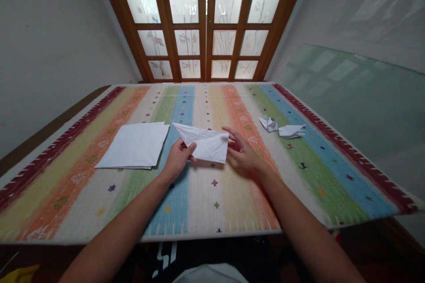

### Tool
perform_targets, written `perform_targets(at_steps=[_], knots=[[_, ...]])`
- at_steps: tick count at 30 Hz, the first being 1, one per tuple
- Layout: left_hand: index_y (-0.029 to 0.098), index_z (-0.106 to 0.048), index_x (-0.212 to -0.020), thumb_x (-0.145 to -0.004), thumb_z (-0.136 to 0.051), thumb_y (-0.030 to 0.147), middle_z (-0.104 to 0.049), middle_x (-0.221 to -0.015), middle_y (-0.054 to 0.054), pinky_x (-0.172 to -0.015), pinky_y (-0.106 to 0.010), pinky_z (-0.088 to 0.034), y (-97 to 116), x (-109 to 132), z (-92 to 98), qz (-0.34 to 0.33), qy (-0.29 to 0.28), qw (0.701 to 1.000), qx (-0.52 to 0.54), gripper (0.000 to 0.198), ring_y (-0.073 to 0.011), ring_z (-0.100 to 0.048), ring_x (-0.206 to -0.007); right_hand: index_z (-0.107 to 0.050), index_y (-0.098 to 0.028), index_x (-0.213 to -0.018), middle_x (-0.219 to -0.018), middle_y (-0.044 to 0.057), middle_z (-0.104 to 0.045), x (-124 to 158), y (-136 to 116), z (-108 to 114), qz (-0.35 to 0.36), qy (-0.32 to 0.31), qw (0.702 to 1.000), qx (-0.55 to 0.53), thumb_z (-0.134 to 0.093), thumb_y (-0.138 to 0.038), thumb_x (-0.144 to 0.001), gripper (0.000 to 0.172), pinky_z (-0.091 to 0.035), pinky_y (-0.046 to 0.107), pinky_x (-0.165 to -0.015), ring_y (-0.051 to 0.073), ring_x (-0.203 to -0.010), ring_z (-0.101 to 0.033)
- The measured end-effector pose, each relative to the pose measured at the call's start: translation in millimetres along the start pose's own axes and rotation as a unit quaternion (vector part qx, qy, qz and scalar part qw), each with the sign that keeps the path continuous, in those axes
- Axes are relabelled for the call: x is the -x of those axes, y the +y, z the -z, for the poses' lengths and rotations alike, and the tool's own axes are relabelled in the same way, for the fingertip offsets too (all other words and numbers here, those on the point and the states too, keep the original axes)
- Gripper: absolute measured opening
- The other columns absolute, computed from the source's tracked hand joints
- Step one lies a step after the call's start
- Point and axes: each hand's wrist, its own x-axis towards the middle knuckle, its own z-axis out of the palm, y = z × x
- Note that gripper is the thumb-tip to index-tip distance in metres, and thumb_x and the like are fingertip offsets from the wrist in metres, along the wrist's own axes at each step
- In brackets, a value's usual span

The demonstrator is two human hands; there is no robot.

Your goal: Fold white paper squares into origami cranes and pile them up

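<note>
A folded piece of white paper [207, 143], with a pointed left end, crease lines and a straight right edge, is held up over the middle of the table. My left hand [179, 157] grips its lower left part, thumb on the front face and fingers behind. At the paper's right edge is my right hand [244, 150], its fingers apart and stretched toward the paper. Some of those fingertips lie at or just behind the edge; whether they touch it I cannot tell. Left of my hands lies a stack of white paper sheets [134, 143].
Two folded white paper figures, a left one [268, 124] and a right one [291, 131], rest on the table's right side. A striped, patterned tablecloth [206, 199] covers the table. Beyond its far edge stand wooden doors with glass panes [189, 42]; walls flank both sides.
</note>
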Motion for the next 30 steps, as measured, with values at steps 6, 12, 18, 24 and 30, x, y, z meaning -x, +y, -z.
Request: perform_targets(at_steps=[6,12,18,24,30], knots=[[0.014,-0.067,-0.105,-0.078,-0.084,0.050,-0.073,-0.095,-0.007,-0.048,-0.022,-0.052,0.5,-0.5,0.8,0.011,0.005,1.000,-0.013,0.048,-0.0134,-0.062,-0.067,-0.080,-0.031,-0.119,-0.124,0.009,-0.072,-0.3,2.5,8.3,0.055,-0.012,0.989,0.134,-0.077,-0.032,-0.090,0.029,-0.058,0.046,-0.101,0.026,-0.112,-0.069],[0.015,-0.066,-0.096,-0.084,-0.072,0.040,-0.063,-0.071,0.002,-0.043,-0.022,-0.042,-4.6,-0.1,4.0,-0.013,-0.031,0.995,-0.096,0.028,-0.0105,-0.051,-0.049,-0.086,-0.032,-0.096,-0.138,0.010,-0.064,-2.6,-1.1,13.6,0.110,-0.016,0.968,0.225,-0.084,-0.031,-0.085,0.011,-0.048,0.057,-0.114,0.030,-0.129,-0.060],[0.016,-0.063,-0.117,-0.086,-0.066,0.028,-0.075,-0.099,-0.008,-0.073,-0.028,-0.059,-10.6,-1.8,3.3,-0.065,-0.068,0.987,-0.134,0.033,-0.0206,-0.073,-0.090,-0.085,-0.030,-0.089,-0.135,0.009,-0.068,-2.4,3.2,14.0,0.094,-0.055,0.969,0.220,-0.082,-0.033,-0.085,0.006,-0.053,0.052,-0.104,0.027,-0.114,-0.066],[0.028,-0.023,-0.165,-0.089,-0.069,0.026,-0.070,-0.130,-0.014,-0.078,-0.032,-0.062,-9.4,3.9,-0.4,-0.078,-0.065,0.987,-0.127,0.090,-0.0179,-0.073,-0.091,-0.076,-0.023,-0.089,-0.084,0.006,-0.075,-3.0,3.5,2.8,0.028,0.026,0.968,0.249,-0.069,-0.039,-0.093,0.019,-0.051,0.035,-0.074,0.021,-0.076,-0.066],[0.023,-0.071,-0.127,-0.087,-0.078,0.035,-0.065,-0.139,-0.015,-0.079,-0.034,-0.064,0.7,8.9,0.6,-0.141,-0.067,0.963,-0.218,0.042,-0.0226,-0.071,-0.103,-0.062,-0.026,-0.116,-0.074,-0.004,-0.067,-2.9,2.8,-6.4,-0.010,0.073,0.977,0.200,-0.076,-0.035,-0.084,0.036,-0.044,0.029,-0.062,0.017,-0.064,-0.059]])
